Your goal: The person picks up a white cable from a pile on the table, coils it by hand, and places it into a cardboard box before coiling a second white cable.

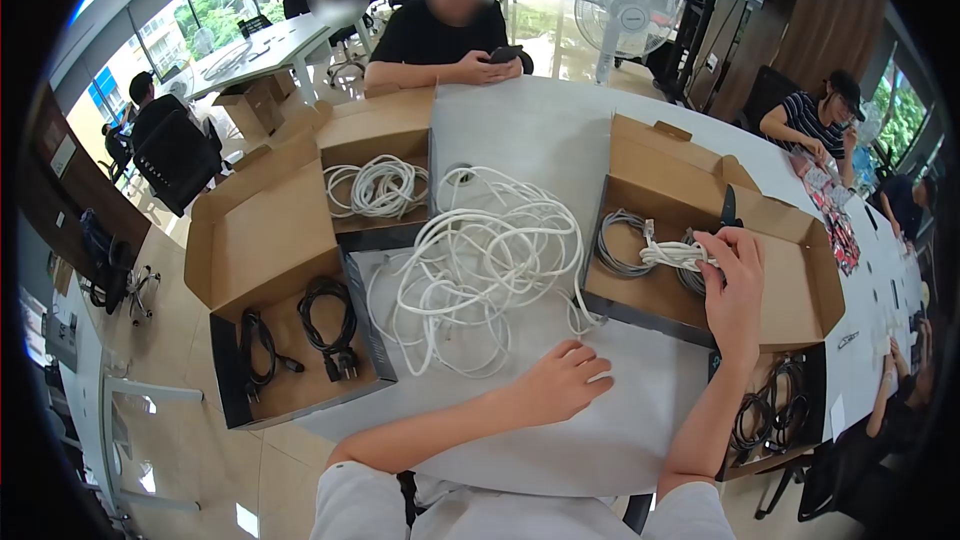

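My right hand point(735, 265) is over the open box point(640, 305) at the right, its fingers closed on a bundled white cable point(675, 254). Grey coiled cables point(622, 243) lie in that box, beside and beneath the bundle. My left hand point(565, 380) hovers low over the table point(600, 420), fingers loosely curled and apart, holding nothing. Just beyond it spreads a large tangle of white cables point(480, 270) in the middle. A coiled white cable point(385, 187) sits in the back left box point(375, 125). Black power cables point(328, 325) lie in the front left box point(265, 240).
Another box point(770, 460) with black cables point(768, 410) stands at the lower right. Across the table a person point(465, 30) holds a phone point(505, 55). A white fan point(625, 15) stands behind. At the right, a person in a striped shirt point(808, 120) handles small red packets point(835, 225).
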A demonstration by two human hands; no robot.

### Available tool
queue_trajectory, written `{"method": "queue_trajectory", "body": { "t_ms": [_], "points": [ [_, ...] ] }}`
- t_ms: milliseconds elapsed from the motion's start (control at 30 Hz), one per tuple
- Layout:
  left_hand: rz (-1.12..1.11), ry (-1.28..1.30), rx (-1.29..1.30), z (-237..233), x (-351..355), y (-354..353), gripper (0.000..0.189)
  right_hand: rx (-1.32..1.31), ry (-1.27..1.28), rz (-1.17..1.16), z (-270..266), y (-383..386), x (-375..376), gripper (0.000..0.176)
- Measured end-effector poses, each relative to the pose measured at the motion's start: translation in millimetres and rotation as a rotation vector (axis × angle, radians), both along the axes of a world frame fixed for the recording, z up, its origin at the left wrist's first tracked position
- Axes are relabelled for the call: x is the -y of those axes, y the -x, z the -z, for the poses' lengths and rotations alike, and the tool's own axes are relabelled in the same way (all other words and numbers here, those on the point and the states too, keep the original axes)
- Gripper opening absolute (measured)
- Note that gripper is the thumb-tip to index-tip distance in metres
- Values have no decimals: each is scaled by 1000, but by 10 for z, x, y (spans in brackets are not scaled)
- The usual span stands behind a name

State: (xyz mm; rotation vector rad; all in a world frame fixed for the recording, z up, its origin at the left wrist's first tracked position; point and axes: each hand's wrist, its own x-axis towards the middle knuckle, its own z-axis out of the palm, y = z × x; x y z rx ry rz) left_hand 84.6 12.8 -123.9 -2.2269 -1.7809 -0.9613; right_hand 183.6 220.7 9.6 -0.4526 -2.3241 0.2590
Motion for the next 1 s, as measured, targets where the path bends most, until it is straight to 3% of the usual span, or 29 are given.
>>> {"method": "queue_trajectory", "body": {
  "t_ms": [367, 767, 1000],
  "points": [
    [81, -44, 206, 520, 623, 465, 17, -103, -194, -331, 11, 487, 706, 39],
    [114, -147, 358, 676, 649, 492, 12, -10, -440, -691, -213, 2033, 1359, 30],
    [105, -156, 458, 741, 623, 515, 11, 104, -190, -746, -654, 2519, 1643, 25]
  ]
}}
